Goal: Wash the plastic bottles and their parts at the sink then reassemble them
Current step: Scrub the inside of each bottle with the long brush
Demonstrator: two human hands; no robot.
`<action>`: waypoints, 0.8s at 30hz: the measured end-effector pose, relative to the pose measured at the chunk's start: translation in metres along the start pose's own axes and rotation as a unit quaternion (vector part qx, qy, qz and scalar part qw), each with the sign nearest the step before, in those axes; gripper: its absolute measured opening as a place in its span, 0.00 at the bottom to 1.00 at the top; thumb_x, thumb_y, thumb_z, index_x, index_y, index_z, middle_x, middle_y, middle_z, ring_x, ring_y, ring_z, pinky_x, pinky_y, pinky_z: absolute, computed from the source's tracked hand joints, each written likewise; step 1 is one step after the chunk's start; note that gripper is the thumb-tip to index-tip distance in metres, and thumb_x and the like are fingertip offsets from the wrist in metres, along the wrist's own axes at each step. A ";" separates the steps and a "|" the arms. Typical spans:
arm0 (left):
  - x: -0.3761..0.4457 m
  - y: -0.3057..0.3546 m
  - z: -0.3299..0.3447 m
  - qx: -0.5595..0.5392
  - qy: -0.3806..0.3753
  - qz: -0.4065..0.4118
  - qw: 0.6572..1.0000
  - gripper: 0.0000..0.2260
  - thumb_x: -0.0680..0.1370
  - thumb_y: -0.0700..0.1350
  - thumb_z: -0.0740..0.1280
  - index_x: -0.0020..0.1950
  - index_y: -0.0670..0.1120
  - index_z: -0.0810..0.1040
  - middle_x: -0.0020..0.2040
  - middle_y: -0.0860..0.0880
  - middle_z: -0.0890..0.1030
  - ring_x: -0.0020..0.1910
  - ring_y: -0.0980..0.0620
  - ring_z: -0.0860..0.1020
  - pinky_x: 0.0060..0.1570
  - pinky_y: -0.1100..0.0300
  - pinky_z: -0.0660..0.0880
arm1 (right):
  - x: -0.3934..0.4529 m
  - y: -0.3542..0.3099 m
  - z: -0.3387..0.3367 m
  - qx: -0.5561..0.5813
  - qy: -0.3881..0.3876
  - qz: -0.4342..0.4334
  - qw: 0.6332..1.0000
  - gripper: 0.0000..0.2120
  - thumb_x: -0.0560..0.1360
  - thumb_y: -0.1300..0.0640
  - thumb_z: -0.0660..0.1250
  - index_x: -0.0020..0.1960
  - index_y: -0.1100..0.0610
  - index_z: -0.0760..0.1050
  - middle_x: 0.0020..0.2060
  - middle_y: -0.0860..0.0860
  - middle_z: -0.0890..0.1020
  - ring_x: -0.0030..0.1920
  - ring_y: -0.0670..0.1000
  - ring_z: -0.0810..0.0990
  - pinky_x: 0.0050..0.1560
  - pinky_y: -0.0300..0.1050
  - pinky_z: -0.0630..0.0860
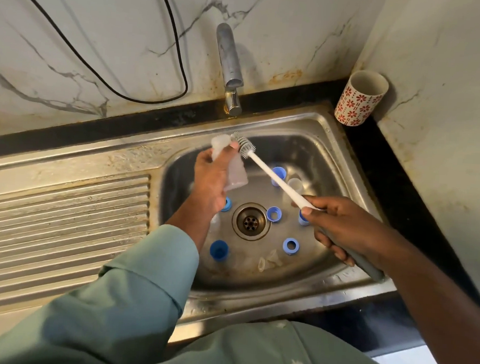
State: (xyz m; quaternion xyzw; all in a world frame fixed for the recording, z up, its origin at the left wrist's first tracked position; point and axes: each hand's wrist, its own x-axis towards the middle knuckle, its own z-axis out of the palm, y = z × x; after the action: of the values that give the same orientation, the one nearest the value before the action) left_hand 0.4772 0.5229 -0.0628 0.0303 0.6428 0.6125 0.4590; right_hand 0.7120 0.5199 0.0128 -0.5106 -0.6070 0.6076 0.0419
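Observation:
My left hand (209, 177) grips a clear plastic bottle (235, 173) above the steel sink (328, 148), mouth pointing toward the tap. My right hand (345, 227) holds a bottle brush (267, 172) by its grey handle; the white bristle head lies just outside the bottle's mouth, beside my left thumb. Several blue bottle parts lie in the basin: rings (273, 214) (290, 246) and caps (219, 250) (278, 173). A clear small cap (295, 184) and clear teats (269, 262) also lie in the basin.
The tap (229, 68) stands behind the basin with no water running. A ribbed steel drainboard (62, 227) lies to the left. A red-flowered cup (360, 97) sits on the black counter in the right corner. A black cable (181, 65) hangs on the marble wall.

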 end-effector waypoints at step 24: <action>0.005 0.002 -0.014 0.251 -0.020 0.282 0.926 0.14 0.78 0.44 0.70 0.64 0.48 0.80 0.54 0.55 0.81 0.49 0.62 0.78 0.43 0.74 0.76 | -0.013 -0.016 0.002 0.029 -0.027 0.048 0.998 0.06 0.82 0.50 0.60 0.55 0.42 0.75 0.27 0.52 0.73 0.22 0.47 0.66 0.22 0.38 0.66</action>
State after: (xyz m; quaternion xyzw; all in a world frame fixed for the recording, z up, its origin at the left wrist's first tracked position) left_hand 0.4646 0.5160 -0.0666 0.3374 0.7311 0.5343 0.2573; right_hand 0.7079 0.5141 0.0316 -0.5212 -0.5646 0.6399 0.0108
